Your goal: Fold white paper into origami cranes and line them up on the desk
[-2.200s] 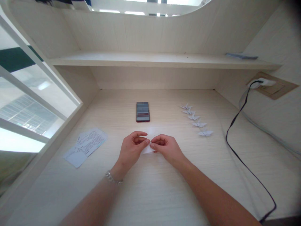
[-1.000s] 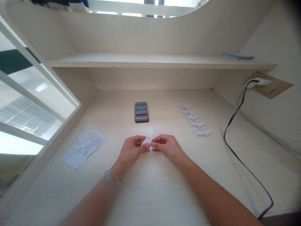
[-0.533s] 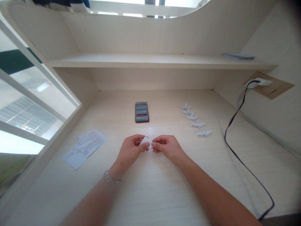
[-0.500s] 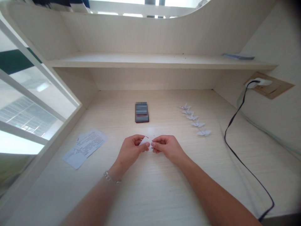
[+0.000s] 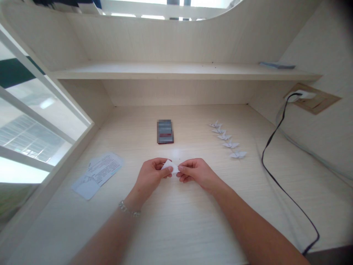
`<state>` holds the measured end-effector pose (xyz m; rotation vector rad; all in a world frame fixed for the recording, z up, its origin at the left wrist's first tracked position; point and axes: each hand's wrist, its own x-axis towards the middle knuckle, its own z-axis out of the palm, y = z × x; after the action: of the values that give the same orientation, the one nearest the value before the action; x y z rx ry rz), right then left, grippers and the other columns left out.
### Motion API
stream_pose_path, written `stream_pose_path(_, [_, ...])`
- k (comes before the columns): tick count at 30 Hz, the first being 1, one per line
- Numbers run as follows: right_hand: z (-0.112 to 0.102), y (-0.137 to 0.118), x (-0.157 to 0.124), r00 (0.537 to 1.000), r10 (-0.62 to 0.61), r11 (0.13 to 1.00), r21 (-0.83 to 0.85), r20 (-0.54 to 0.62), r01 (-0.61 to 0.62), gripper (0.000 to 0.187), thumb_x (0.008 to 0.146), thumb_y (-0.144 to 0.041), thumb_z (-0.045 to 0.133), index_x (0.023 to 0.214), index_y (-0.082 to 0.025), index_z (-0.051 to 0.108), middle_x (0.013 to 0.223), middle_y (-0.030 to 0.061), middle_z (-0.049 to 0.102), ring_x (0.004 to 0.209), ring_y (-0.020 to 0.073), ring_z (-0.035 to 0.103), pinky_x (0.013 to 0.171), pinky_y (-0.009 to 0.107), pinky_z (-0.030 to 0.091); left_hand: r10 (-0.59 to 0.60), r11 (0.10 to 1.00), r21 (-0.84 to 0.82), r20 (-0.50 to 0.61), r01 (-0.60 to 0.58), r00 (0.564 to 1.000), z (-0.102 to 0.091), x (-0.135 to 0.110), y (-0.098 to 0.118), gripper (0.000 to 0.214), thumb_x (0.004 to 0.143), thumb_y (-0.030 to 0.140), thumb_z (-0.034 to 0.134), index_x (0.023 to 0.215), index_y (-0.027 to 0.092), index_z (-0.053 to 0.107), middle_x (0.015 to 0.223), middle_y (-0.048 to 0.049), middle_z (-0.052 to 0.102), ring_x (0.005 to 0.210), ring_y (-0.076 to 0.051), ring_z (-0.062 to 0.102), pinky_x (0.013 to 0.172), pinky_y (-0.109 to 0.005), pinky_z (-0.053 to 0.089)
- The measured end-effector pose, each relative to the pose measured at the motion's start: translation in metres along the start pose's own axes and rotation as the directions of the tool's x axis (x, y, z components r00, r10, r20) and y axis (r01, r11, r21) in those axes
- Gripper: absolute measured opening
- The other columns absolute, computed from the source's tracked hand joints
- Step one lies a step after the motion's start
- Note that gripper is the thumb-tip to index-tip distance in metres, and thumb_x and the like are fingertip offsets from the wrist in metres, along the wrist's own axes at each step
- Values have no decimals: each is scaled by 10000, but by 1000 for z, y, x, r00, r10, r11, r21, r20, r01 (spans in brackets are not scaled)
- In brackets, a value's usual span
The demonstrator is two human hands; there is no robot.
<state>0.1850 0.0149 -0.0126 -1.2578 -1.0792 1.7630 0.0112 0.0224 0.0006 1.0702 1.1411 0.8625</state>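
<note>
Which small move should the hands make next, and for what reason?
Probably the right hand should gently press the right corner of the white paper, while the left hand holds it steady: the left thumb lies on the paper, and the right fingertips are at that corner.

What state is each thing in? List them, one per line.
White paper: folded, partly hidden
Left hand: closed on it
Right hand: pinching its edge
Five paper figures: folded, in a row
Paper slips: flat, overlapping
Dark rectangular object: lying flat
Black cable: plugged in
Bracelet: worn
Thin shelf item: lying flat
</note>
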Motion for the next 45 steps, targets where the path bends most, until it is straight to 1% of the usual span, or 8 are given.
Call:
stream_pose_path(6, [2,1,0,998,-60,992,-108,-2,59,279,696,-391,642,760,-121,618,643,51,653,502,105,594,502,230,484,24,999,40,12,-24,1000,-1,1,-2,280,616,249,688,856,113,637,695,-51,665,570,-112,585,556,-220,455])
stream_pose_path(13, [-1,-1,-1,998,-62,984,-165,28,66,277,731,-410,598,731,-133,597,652,51,647,515,103,583,513,232,475,43,998,51,-31,-41,999,-2,2,-2,320,615,260,692,894,113,638,716,-56,666,581,-116,589,577,-234,471])
stream_pose_path(16, [-3,-2,-2,996,-81,974,-207,46,88,262,739,-395,591,711,-134,593,639,39,636,506,92,563,507,222,458,39,999,27,-20,-39,999,-3,3,-2,337,617,261,694,911,108,630,745,-66,665,594,-112,583,598,-243,479])
stream_pose_path(24, [-8,-7,-3,998,-54,993,-110,-19,51,233,710,-367,617,693,-139,577,608,20,620,484,84,543,495,217,436,32,995,-97,-19,-34,999,-7,3,0,372,593,237,722,921,98,617,730,-51,650,594,-96,566,589,-220,462])
stream_pose_path(31, [-2,-6,-4,996,-68,992,-98,51,73,280,745,-419,571,695,-145,557,619,25,613,495,89,539,501,221,427,19,992,-129,5,-19,1000,-4,2,2,375,566,212,735,908,103,626,710,-40,650,576,-91,561,581,-218,459])
stream_pose_path(36, [-1,-6,-6,986,-159,951,-258,57,168,248,780,-392,527,721,-153,563,656,28,617,530,98,537,528,230,428,18,994,-104,-12,-19,1000,-3,1,1,365,567,255,730,893,116,643,716,-38,652,576,-96,566,592,-233,467])
stream_pose_path(41, [-2,-5,-9,966,-252,813,-528,58,244,283,837,-360,433,676,-166,561,628,17,601,550,103,533,527,221,397,11,997,-79,-26,-13,1000,-2,0,0,362,579,281,719,894,117,648,748,-53,659,588,-100,571,604,-243,474])
stream_pose_path(45, [-4,-5,-7,973,-213,843,-487,93,231,304,853,-368,396,683,-165,545,628,16,590,536,98,523,521,219,398,20,997,-77,-28,-22,999,-2,1,1,353,588,264,719,895,109,644,729,-47,649,580,-93,563,589,-230,469])
